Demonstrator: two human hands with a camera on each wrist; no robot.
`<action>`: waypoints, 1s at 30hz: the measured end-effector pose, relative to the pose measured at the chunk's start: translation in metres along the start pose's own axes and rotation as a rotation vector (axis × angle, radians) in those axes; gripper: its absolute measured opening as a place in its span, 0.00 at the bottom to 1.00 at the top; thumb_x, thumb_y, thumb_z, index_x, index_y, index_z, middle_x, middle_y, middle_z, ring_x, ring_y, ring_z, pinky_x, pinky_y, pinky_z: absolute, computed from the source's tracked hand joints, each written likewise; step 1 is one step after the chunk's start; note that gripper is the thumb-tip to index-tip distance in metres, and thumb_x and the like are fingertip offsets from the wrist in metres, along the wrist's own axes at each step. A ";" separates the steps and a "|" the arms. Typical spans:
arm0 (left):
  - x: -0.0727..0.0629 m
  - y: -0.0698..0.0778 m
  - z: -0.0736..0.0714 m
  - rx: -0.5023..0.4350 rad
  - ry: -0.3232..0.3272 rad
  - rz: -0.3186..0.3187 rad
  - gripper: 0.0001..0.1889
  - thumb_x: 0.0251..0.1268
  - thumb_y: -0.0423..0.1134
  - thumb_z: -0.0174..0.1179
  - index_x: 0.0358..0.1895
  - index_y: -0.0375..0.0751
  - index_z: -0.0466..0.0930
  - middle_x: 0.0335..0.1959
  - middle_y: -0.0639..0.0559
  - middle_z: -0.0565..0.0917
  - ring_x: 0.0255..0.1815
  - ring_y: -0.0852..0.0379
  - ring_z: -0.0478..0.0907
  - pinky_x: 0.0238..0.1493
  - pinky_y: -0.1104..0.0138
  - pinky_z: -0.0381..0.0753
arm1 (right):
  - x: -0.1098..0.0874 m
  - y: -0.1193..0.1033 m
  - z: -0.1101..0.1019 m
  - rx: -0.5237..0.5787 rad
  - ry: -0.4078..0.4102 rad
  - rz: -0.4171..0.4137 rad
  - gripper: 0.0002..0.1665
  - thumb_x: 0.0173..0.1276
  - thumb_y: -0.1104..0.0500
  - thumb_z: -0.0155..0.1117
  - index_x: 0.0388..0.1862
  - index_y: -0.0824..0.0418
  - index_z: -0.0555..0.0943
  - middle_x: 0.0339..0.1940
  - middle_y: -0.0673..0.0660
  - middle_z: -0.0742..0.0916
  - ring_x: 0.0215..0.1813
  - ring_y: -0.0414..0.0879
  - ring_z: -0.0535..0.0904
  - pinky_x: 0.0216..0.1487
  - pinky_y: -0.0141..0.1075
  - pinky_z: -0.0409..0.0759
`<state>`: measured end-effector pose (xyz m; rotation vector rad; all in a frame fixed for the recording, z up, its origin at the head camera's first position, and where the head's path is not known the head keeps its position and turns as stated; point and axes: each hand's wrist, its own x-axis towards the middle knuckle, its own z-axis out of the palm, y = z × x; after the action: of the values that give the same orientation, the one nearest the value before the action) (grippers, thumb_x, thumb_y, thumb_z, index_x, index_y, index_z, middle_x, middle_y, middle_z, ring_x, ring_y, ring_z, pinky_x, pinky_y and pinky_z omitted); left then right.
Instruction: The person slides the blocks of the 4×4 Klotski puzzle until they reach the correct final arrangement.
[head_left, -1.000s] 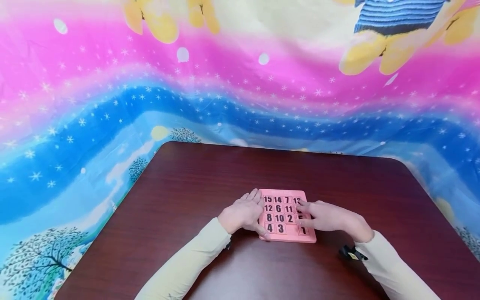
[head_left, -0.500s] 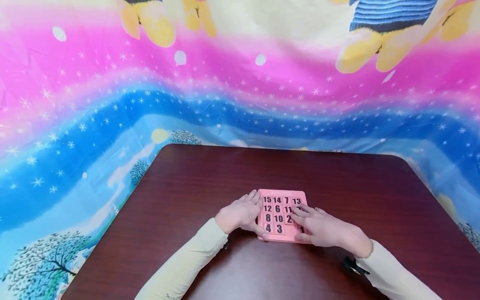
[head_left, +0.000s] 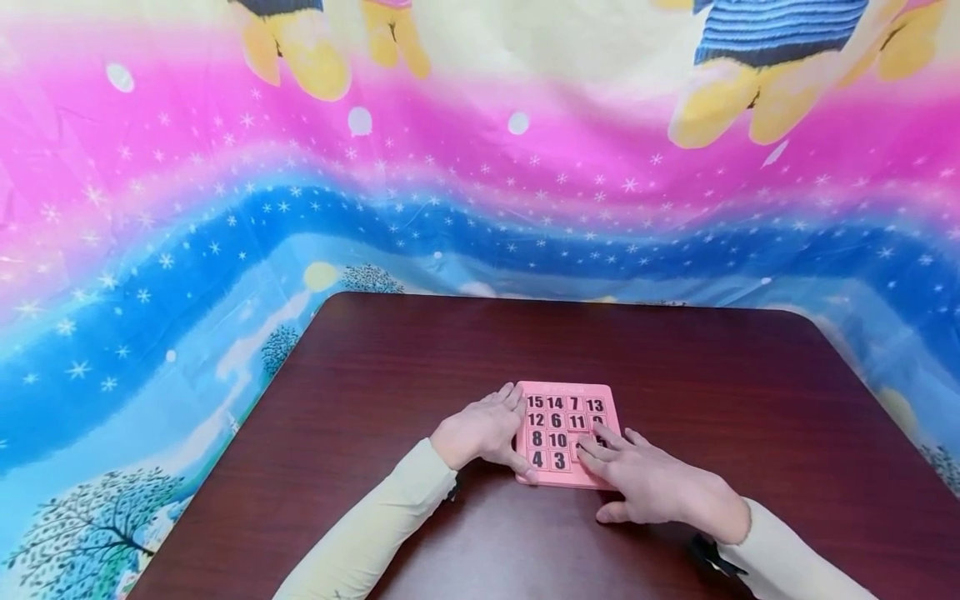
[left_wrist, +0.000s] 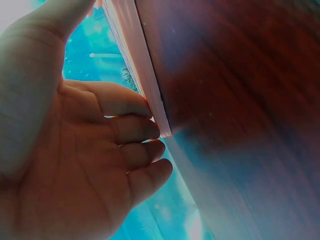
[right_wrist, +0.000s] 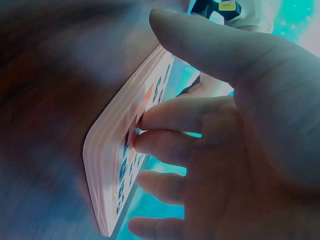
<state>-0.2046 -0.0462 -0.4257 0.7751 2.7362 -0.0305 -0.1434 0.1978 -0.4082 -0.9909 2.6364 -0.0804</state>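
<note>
A pink sliding number puzzle (head_left: 566, 388) with black digits lies on the dark wooden table. Along its left side rests my left hand (head_left: 480, 429), the thumb at the near left corner. In the left wrist view, the fingers of that hand (left_wrist: 105, 145) touch the puzzle's edge (left_wrist: 142, 60). My right hand (head_left: 652, 479) reaches over the near right part, its fingertips on a tile in the third column. They hide most of that tile's digit and several tiles to the right. The right wrist view shows two extended fingers (right_wrist: 170, 117) touching the tiles, with the thumb apart.
The brown table (head_left: 420, 350) extends around the puzzle. A colourful curtain (head_left: 480, 183) with snowflakes, trees and cartoon figures hangs behind and beside it. A black wrist device (head_left: 716, 557) sits under the right sleeve.
My right hand has moved nearer the person, its fingertips now lower on the third column. The 2 tile has slid from the third row toward the gap below. My left hand stays put.
</note>
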 end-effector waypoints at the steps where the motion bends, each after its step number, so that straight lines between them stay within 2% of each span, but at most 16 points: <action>1: 0.000 0.000 0.000 0.004 0.000 0.001 0.66 0.39 0.78 0.65 0.78 0.38 0.51 0.81 0.44 0.48 0.82 0.51 0.45 0.81 0.64 0.51 | -0.001 -0.001 0.001 -0.008 0.000 -0.006 0.47 0.60 0.40 0.70 0.73 0.60 0.68 0.75 0.60 0.70 0.79 0.63 0.55 0.72 0.68 0.58; 9: -0.001 0.001 0.001 -0.007 0.001 0.001 0.66 0.39 0.77 0.65 0.78 0.38 0.51 0.81 0.44 0.47 0.82 0.50 0.44 0.81 0.63 0.51 | -0.011 -0.008 -0.002 -0.059 0.016 -0.071 0.44 0.60 0.39 0.68 0.70 0.60 0.72 0.73 0.61 0.73 0.76 0.63 0.61 0.70 0.64 0.66; 17: -0.002 0.000 0.001 0.001 -0.008 -0.002 0.66 0.39 0.78 0.65 0.78 0.39 0.51 0.81 0.44 0.47 0.82 0.50 0.44 0.81 0.63 0.51 | 0.004 0.009 -0.010 -0.007 0.083 0.008 0.40 0.64 0.41 0.67 0.68 0.63 0.74 0.72 0.65 0.73 0.75 0.66 0.62 0.69 0.70 0.62; 25: -0.004 -0.001 -0.001 -0.013 -0.006 -0.001 0.66 0.39 0.78 0.65 0.78 0.39 0.52 0.81 0.44 0.48 0.82 0.50 0.44 0.82 0.61 0.49 | 0.024 0.019 -0.004 0.031 0.054 0.063 0.43 0.66 0.41 0.64 0.72 0.64 0.68 0.76 0.64 0.67 0.78 0.65 0.56 0.70 0.70 0.60; 30: -0.004 0.001 -0.002 -0.003 -0.006 0.005 0.66 0.40 0.78 0.64 0.78 0.39 0.51 0.81 0.44 0.48 0.82 0.50 0.43 0.82 0.61 0.49 | 0.026 0.020 -0.004 0.034 0.046 0.080 0.43 0.67 0.40 0.63 0.73 0.63 0.67 0.77 0.62 0.67 0.79 0.65 0.55 0.71 0.69 0.59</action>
<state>-0.2015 -0.0470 -0.4229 0.7805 2.7283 -0.0280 -0.1756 0.1955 -0.4152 -0.8814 2.7032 -0.1307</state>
